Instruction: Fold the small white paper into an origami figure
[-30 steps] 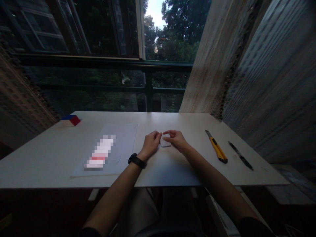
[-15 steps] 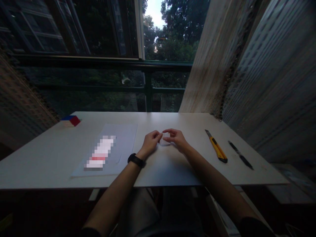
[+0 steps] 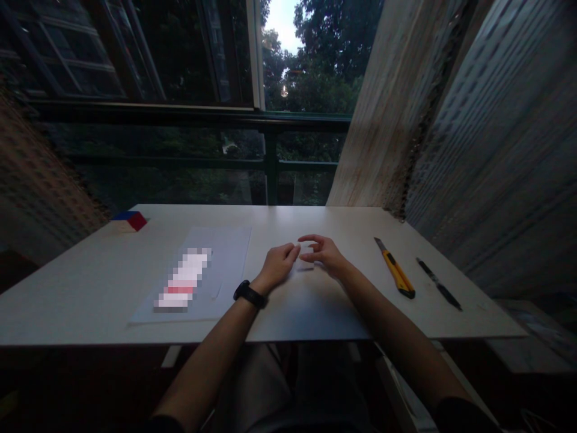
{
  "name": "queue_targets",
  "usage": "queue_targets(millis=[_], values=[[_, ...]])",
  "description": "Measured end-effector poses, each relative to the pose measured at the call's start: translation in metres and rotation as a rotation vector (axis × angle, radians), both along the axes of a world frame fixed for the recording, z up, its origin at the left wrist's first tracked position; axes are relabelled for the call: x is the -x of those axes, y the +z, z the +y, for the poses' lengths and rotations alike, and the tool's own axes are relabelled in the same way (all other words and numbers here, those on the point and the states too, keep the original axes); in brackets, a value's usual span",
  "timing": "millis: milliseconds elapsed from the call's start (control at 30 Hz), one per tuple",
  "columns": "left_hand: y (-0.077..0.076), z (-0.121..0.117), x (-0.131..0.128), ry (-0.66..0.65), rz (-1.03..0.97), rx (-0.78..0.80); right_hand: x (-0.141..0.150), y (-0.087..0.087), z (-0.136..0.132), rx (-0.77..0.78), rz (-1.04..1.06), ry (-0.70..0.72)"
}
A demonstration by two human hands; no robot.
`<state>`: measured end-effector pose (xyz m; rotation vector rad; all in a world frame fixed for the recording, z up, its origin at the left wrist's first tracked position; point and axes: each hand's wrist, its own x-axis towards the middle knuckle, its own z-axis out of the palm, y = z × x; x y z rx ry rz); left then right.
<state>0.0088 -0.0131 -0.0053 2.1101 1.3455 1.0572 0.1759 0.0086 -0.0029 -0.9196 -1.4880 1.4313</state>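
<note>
Over the middle of the white table, my left hand [image 3: 280, 264], with a black band on its wrist, pinches a small white piece that looks like paper [image 3: 305, 263]. Only part of this piece shows between my hands; its lower edge casts a faint shadow. My right hand [image 3: 326, 255] is close beside it on the right, fingers curved and thumb apart from the forefinger. Whether the right fingertips touch the piece I cannot tell.
A yellow utility knife [image 3: 395, 269] and a black pen [image 3: 439, 284] lie on the table [image 3: 311, 313] to the right. White paper sheets [image 3: 229, 252] with a blurred-out patch lie left. A coloured cube [image 3: 130, 221] stands at the far left, and curtains [image 3: 374, 120] hang behind.
My left hand has shifted very slightly right and down, and the white piece shows a little lower. My right hand's fingers have spread a bit wider.
</note>
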Motion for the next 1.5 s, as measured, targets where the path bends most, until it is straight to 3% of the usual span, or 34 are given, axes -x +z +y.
queue_targets(millis=[267, 533, 933, 1100, 1333, 1500], values=[[-0.002, -0.001, -0.002, -0.155, 0.054, -0.03, -0.002, -0.009, 0.005, 0.124, 0.037, 0.151], [-0.001, -0.005, -0.003, -0.14, 0.066, -0.031, 0.004, -0.006, 0.0, 0.156, 0.069, 0.081], [-0.002, -0.003, 0.0, -0.15, 0.045, 0.027, 0.009, -0.012, -0.001, 0.162, 0.075, 0.173], [-0.003, -0.002, 0.0, -0.119, 0.051, 0.005, 0.014, -0.017, -0.001, 0.16, 0.109, 0.116], [0.0, 0.002, 0.001, 0.111, -0.115, -0.036, 0.014, -0.014, 0.001, 0.115, 0.205, 0.045], [-0.003, 0.006, 0.003, 0.019, -0.195, 0.106, 0.011, -0.013, 0.002, 0.09, 0.242, -0.13]])
